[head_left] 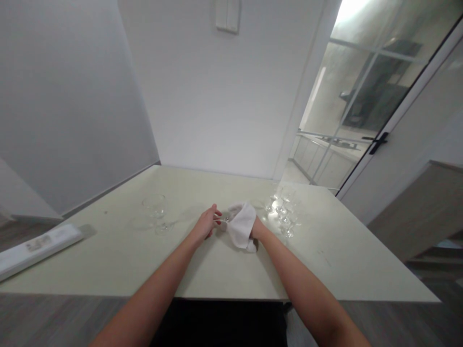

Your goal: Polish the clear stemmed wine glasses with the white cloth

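My left hand (208, 222) is closed on the stem of a clear glass (224, 220) held over the middle of the pale table (119, 260). My right hand (253, 226) is almost wholly covered by a white cloth (241, 225) that it grips and presses around the glass's bowl. The bowl itself is hidden inside the cloth. One clear stemmed glass (156, 212) stands alone on the table to the left of my hands. Several more stemmed glasses (284, 209) stand grouped to the right, just beyond my right wrist.
A long white box (36, 248) lies at the table's left edge. White walls rise behind the table. A glass-paned door with a black handle (378, 142) is at the right, and a wooden cabinet (423, 212) stands at far right.
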Demonstrator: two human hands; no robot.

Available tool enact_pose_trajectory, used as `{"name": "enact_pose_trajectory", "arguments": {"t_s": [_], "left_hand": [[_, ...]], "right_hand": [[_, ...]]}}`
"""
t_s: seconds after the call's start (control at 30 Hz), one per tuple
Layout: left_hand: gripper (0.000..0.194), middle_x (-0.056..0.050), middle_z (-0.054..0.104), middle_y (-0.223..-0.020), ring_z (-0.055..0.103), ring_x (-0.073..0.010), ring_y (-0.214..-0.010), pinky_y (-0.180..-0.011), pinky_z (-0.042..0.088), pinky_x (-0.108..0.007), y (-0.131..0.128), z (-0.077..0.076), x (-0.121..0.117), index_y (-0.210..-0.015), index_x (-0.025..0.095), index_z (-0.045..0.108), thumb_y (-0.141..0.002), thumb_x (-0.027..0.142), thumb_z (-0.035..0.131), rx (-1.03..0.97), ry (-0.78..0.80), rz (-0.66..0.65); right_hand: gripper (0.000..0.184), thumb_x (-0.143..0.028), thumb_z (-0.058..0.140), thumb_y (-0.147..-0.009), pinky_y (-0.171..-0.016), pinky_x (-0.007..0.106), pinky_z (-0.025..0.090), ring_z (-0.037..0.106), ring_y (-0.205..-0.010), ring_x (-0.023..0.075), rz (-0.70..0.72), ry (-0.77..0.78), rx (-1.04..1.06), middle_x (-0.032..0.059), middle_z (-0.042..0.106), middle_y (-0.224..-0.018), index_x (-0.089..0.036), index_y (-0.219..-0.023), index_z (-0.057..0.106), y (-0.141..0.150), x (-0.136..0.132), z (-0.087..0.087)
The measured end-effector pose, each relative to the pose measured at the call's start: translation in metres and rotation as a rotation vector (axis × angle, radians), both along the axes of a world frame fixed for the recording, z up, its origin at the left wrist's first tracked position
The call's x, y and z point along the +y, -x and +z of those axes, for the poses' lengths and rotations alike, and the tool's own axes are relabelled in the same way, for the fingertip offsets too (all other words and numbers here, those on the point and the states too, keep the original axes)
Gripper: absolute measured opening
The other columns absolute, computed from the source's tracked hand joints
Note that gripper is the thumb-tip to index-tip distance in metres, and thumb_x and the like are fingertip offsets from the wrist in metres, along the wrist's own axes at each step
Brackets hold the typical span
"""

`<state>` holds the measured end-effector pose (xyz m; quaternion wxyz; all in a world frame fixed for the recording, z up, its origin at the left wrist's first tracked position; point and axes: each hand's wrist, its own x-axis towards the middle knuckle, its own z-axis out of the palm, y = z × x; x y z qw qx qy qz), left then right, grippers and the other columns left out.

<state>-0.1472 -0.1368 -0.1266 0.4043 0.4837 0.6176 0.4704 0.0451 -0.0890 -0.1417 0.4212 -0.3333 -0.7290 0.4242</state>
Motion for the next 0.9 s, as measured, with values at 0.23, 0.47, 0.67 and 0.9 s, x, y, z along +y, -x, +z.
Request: {"name": "enact_pose_trajectory", "arguments": {"t_s": [0.23, 0.47, 0.67, 0.9], "left_hand": [[0.058, -0.003, 0.062, -0.071, 0.029, -0.0048, -0.030, -0.031, 0.021, -0.019, 0.003, 0.002, 0.000, -0.093, 0.017, 0.056, -0.082, 0.070, 0.034, -0.156, 0.073, -0.061], [0.043, -0.005, 0.062, -0.098, 0.056, -0.0116, -0.063, -0.050, 0.043, -0.021, 0.000, 0.004, -0.007, -0.115, 0.021, 0.051, -0.085, 0.052, 0.049, 0.165, -0.405, -0.126], [0.047, -0.012, 0.051, -0.127, 0.057, -0.0188, -0.101, -0.078, 0.049, -0.030, -0.003, 0.010, -0.022, -0.129, 0.022, 0.044, -0.086, 0.037, 0.052, 0.323, -0.731, -0.255], [0.035, -0.007, 0.063, -0.111, 0.064, -0.0160, -0.082, -0.059, 0.050, -0.024, 0.000, 0.003, -0.013, -0.111, 0.022, 0.054, -0.090, 0.047, 0.042, 0.140, -0.435, -0.220]], "right_hand": [[0.042, -0.030, 0.077, -0.057, -0.105, 0.039, 0.037, 0.059, -0.108, 0.0246, -0.044, -0.165, -0.048, 0.0045, 0.068, -0.105, -0.022, -0.098, 0.068, 0.006, -0.012, 0.010], [0.027, -0.030, 0.071, -0.064, -0.090, 0.031, 0.046, 0.062, -0.086, 0.0166, 0.047, 0.093, 0.190, 0.0014, 0.069, -0.089, -0.018, -0.087, 0.068, 0.005, 0.000, 0.008], [0.028, -0.042, 0.066, -0.070, -0.074, 0.031, 0.051, 0.063, -0.076, 0.0186, 0.058, 0.442, 0.345, 0.0021, 0.068, -0.078, -0.016, -0.080, 0.065, 0.011, 0.001, -0.011], [0.024, -0.043, 0.069, -0.067, -0.096, 0.040, 0.043, 0.062, -0.090, 0.0210, 0.031, 0.245, 0.211, 0.0021, 0.068, -0.080, -0.020, -0.073, 0.065, 0.010, 0.006, -0.012]]}}
